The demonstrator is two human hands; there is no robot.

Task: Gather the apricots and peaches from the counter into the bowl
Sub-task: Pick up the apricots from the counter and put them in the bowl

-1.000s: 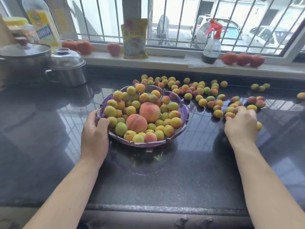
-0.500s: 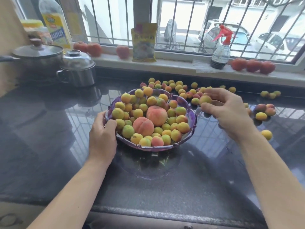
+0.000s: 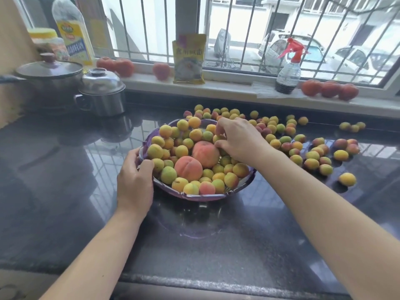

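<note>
Left hand fingers grip the purple plastic bowl rim, right hand fingers curl over small yellow-green apricots heaped inside, holding unclear, on dark glossy tabletop.

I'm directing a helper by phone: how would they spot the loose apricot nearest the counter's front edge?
Start at the purple plastic bowl on the dark stone counter and look right. Nearer than the scattered apricots lies one yellow-orange apricot, apart from the rest.
</note>
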